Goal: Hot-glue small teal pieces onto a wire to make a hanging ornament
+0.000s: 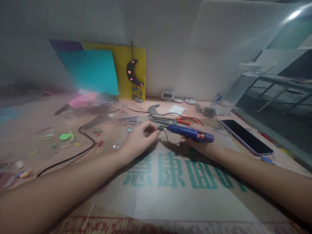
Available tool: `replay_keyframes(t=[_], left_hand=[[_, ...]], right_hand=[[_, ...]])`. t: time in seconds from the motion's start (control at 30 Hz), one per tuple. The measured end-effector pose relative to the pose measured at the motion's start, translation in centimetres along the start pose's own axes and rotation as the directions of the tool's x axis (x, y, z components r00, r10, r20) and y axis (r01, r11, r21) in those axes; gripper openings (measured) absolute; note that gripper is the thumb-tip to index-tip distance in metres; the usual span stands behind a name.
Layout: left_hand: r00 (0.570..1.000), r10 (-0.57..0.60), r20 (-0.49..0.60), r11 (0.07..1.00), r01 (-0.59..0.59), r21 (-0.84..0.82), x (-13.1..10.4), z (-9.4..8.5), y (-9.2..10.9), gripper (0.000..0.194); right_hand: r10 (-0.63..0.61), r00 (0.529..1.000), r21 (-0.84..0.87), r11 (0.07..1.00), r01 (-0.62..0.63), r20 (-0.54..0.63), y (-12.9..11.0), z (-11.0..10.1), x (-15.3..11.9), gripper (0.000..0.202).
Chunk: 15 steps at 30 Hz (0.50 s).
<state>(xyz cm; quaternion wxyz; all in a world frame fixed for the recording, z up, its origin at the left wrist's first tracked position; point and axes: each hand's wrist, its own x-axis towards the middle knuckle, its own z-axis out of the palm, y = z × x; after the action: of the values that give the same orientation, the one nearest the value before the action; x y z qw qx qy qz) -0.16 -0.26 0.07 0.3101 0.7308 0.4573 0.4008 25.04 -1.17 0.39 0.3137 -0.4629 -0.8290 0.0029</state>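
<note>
Between the thumb and fingertips of my left hand [142,136] is a small teal piece [160,128], its exact shape too small to make out. A short dark string [166,134] hangs beside it. My right hand [201,146] is wrapped round a blue hot glue gun [188,132]. The gun's metal nozzle points left and meets, or nearly meets, the teal piece. Just behind the hands lie a grey crescent cutout [153,110] and scissors with orange-red handles [186,121].
A dark cord [94,143] curves across the left side among paper scraps and a pink glue gun [84,99]. On the right lie a phone [246,136] and a clear pitcher [224,100]. At the back, a decorated crescent [133,74] hangs against yellow card [119,65].
</note>
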Motion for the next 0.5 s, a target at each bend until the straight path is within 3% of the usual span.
replay_keyframes(t=[0.5], left_hand=[[1.0, -0.004, -0.004, 1.0, 0.004, 0.018, -0.09, -0.11, 0.24, 0.012]], right_hand=[[-0.017, 1.0, 0.011, 1.0, 0.017, -0.007, -0.64, -0.45, 0.0, 0.026]])
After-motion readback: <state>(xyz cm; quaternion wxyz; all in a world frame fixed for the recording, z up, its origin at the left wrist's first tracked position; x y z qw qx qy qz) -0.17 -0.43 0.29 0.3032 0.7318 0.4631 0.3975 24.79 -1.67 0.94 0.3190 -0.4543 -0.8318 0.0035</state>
